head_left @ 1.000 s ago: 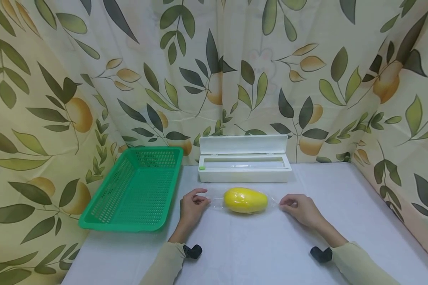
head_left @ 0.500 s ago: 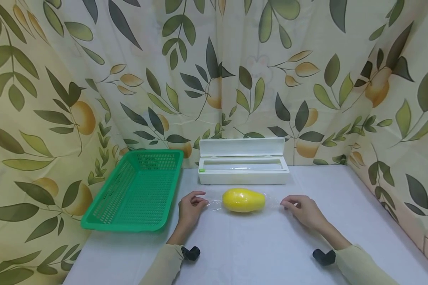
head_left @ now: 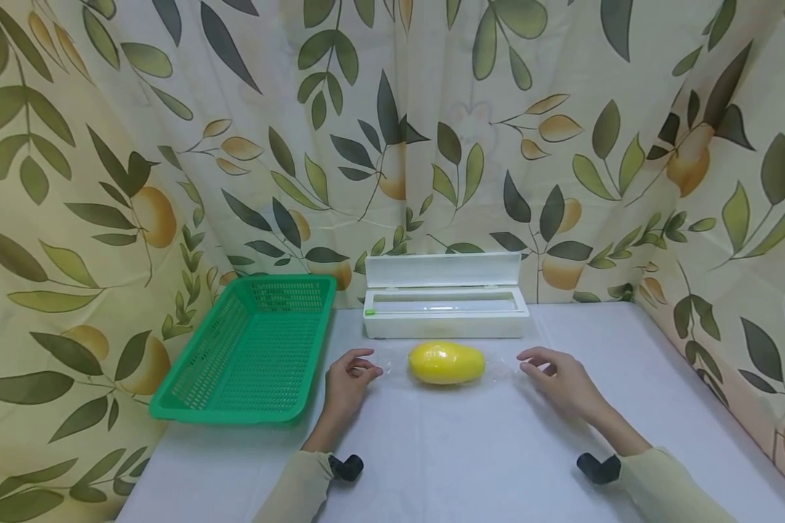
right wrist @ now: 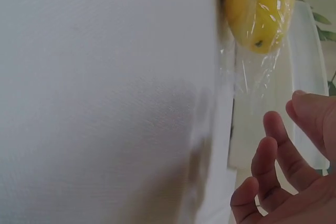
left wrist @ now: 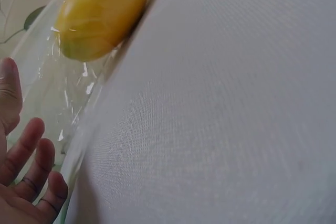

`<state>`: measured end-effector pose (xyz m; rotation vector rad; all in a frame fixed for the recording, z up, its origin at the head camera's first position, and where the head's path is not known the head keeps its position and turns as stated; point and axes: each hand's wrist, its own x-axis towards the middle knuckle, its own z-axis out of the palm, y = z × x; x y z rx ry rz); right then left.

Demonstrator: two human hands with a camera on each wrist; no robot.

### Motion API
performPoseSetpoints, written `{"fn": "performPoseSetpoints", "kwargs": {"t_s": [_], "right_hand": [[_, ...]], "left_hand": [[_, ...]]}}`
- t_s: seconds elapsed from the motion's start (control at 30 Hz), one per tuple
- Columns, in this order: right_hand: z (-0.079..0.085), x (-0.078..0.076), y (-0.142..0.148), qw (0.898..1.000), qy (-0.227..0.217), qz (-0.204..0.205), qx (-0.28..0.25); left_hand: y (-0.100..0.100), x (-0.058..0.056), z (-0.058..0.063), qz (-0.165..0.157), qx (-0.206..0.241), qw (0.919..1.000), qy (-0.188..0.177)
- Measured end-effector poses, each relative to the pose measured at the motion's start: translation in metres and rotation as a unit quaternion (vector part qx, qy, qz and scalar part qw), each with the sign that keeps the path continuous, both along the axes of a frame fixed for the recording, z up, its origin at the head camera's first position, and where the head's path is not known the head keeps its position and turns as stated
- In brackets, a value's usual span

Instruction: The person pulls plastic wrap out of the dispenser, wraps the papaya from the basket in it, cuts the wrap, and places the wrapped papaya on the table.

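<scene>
Fruit (head_left: 447,363), oval, yellow, plastic-wrapped, is lying between half-spread, empty left hand (head_left: 348,385) and right hand (head_left: 565,383); only right-wrist view is showing its dark spot (right wrist: 258,43).

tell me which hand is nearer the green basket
The left hand: it is just right of the green basket, with a gap between. The right hand is farther off, beyond the yellow fruit.

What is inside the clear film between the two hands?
One yellow fruit shows through the clear film, its top and both ends visible. Its underside is hidden, as is the patch of white tablecloth beneath, so whether the film passes under it cannot be seen.
</scene>
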<state>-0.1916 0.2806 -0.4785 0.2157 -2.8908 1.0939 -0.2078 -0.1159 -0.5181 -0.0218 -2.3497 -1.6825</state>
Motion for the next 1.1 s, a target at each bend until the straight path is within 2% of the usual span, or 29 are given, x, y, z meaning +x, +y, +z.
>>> {"fn": "performPoseSetpoints", "kwargs": {"t_s": [0.27, 0.5, 0.7, 0.83, 1.1], "right_hand": [[0.010, -0.008, -0.006, 0.999, 0.025, 0.015, 0.014], [0.025, -0.019, -0.018, 0.998, 0.049, 0.039, 0.018], [0.034, -0.031, -0.029, 0.996, 0.060, 0.068, 0.010], [0.040, -0.042, -0.037, 0.994, 0.060, 0.095, 0.000], [0.041, -0.068, -0.057, 0.981, 0.048, 0.188, -0.026]], "left_hand": [[0.003, 0.000, 0.006, 0.003, -0.006, 0.9991, 0.041], [0.014, 0.004, 0.021, 0.016, -0.033, 0.9968, 0.071], [0.026, 0.007, 0.031, 0.010, -0.054, 0.9923, 0.111], [0.039, 0.010, 0.039, 0.002, -0.053, 0.9907, 0.125], [0.079, 0.018, 0.049, -0.017, -0.055, 0.9907, 0.124]]}}
